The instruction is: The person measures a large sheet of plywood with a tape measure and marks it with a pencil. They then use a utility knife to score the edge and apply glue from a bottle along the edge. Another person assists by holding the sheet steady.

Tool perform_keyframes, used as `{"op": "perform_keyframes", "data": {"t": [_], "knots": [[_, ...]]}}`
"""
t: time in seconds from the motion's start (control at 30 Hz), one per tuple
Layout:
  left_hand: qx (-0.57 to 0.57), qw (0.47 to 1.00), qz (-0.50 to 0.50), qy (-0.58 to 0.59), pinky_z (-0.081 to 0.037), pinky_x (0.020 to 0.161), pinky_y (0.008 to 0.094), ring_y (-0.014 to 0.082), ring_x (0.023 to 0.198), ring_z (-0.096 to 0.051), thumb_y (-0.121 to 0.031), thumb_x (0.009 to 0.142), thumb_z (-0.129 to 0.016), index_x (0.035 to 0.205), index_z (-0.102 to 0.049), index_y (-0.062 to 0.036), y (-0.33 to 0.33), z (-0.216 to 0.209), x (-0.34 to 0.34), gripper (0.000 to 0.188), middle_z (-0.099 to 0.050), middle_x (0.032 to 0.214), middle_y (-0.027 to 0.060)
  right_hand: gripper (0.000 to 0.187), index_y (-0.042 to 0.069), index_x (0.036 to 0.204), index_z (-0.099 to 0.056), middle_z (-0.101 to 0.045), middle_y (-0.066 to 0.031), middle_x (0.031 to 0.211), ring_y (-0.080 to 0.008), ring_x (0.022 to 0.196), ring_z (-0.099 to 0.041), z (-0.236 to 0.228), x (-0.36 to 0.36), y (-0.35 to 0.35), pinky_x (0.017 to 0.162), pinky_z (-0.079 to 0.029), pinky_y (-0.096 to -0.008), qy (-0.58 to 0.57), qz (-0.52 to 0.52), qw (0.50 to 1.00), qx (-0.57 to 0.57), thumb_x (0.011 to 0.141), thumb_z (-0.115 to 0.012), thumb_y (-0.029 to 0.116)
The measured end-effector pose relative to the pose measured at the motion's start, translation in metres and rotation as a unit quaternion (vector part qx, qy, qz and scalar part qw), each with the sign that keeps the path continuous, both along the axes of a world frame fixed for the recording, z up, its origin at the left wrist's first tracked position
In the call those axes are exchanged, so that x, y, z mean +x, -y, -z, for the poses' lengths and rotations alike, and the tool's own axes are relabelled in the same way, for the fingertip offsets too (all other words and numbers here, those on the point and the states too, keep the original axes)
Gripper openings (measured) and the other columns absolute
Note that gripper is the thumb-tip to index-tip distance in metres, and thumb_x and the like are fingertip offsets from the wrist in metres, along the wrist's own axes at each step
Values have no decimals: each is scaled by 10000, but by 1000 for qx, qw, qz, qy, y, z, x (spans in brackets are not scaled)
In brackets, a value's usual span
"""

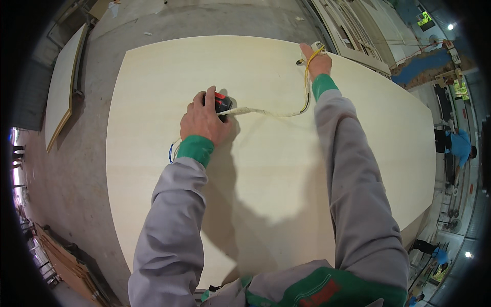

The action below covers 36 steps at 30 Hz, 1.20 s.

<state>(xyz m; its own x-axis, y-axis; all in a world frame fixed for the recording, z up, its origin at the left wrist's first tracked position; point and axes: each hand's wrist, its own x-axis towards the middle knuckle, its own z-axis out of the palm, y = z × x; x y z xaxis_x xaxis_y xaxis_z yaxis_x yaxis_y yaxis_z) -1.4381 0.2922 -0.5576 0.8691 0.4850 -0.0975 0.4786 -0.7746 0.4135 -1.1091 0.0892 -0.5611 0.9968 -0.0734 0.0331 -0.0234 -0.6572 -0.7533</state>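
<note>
Clearly, the left hand (202, 118) is at about ten o'clock from the middle of the pale board (276, 204), its fingers clamped over a black-and-red tool (223, 105). The right hand (319, 63) is near one o'clock, by the board's far edge, its fingers closed around a white piece (318, 47) that is mostly hidden. A wrapped cord (273, 113) runs from beside the tool toward three o'clock, then bends up to twelve, where a yellow wire (307, 77) reaches the right hand. A blue wire (171, 153) loops out by the left wrist. Beyond the board, another panel (64, 89) stands at ten o'clock, and a person (458, 144) in a blue shirt at three.
</note>
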Motion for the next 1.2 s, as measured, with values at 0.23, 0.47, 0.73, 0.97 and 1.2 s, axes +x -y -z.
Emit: {"op": "perform_keyframes", "data": {"t": [0.23, 0.47, 0.73, 0.97, 1.2], "knots": [[4, 1000, -9, 26, -576, 976, 481, 354, 1259, -615, -318, 821, -762, 1548, -448, -183, 2, -2, -3, 804, -538, 1486, 145, 689, -37, 1027, -773, -768, -213, 1042, -322, 981, -721, 9, 31, -1, 897, -536, -429, 86, -7, 996, -29, 811, -802, 616], [-155, 971, -71, 168, -533, 908, 542, 423, 1056, -655, -28, 766, -639, 1207, -613, -83, 17, 11, -11, 445, -664, 1124, 197, 480, 49, 1257, -700, -721, -162, 1281, -334, 1187, -667, 55, 113, 20, 990, -520, -434, 212, -210, 935, -193, 1009, -620, 453], [-87, 991, -6, 100, -530, 853, 476, 351, 1095, -613, -216, 787, -779, 1436, -484, -57, 11, -1, -9, 731, -545, 1269, 172, 608, 48, 1429, -674, -698, -105, 1397, -220, 1258, -655, 70, 107, 11, 1090, -480, -334, 30, -65, 993, 95, 1031, -633, 506], [-42, 992, -21, 117, -536, 898, 483, 365, 1132, -613, -189, 776, -745, 1469, -476, -58, 9, -22, -14, 755, -549, 1331, 189, 593, -39, 1335, -700, -727, -118, 1263, -209, 1137, -682, -43, -21, 60, 1036, -508, -339, 137, -18, 972, 190, 995, -717, 447], [-34, 993, 1, 112, -537, 932, 477, 371, 1175, -608, -208, 733, -745, 1478, -492, -61, 7, -34, -24, 800, -564, 1319, 200, 337, -36, 1133, -718, -695, -79, 1119, -207, 1057, -651, -95, -220, 143, 980, -513, -353, 233, -45, 948, 210, 1045, -646, 282]]}}
